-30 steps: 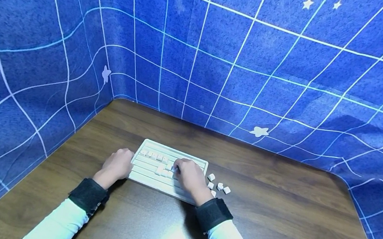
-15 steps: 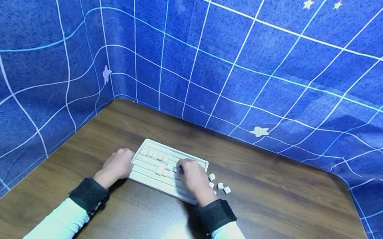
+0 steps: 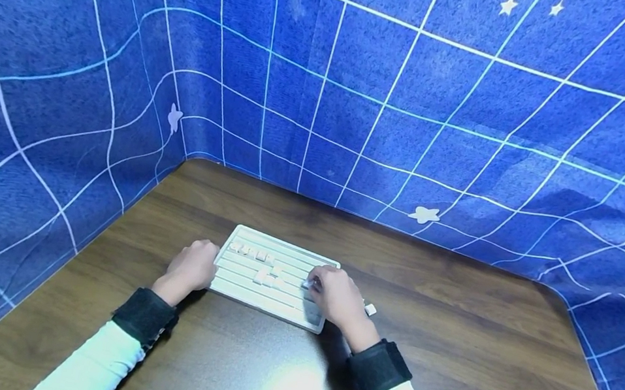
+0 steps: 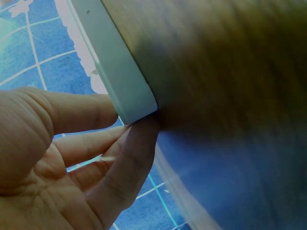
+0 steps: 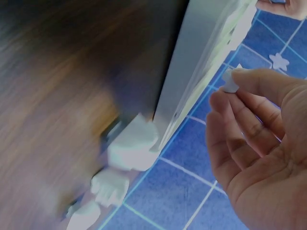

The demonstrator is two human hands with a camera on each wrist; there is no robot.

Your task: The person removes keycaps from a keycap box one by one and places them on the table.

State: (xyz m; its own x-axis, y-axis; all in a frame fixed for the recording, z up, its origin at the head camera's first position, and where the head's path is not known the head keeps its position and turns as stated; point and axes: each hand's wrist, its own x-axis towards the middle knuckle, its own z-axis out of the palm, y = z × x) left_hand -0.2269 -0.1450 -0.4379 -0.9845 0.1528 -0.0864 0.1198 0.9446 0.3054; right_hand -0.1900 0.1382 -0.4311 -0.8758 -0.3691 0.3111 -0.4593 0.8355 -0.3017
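Observation:
A pale, ridged tray (image 3: 238,283) lies on the table with small white keycaps on it. My left hand (image 3: 193,265) holds the tray's left end; in the left wrist view the thumb and fingers (image 4: 132,158) pinch its corner. Over the right part of the tray, my right hand (image 3: 337,296) pinches one keycap (image 5: 230,82) between thumb and fingertips. Several keycaps (image 3: 261,256) stand in a line in an upper groove. A smaller cluster of keycaps (image 3: 267,281) sits mid-tray. The right hand hides part of the tray's right edge.
Loose keycaps (image 5: 110,187) lie on the wooden table (image 3: 476,348) beside the tray's right end. Mostly behind the right hand, one shows as a white keycap (image 3: 370,310) in the head view. Blue grid-patterned cloth (image 3: 361,96) rises behind and on the left.
My right hand has moved right from mid-tray towards the tray's right edge, keycap at its fingertips. It now covers most of the loose keycaps. The left hand has stayed on the tray.

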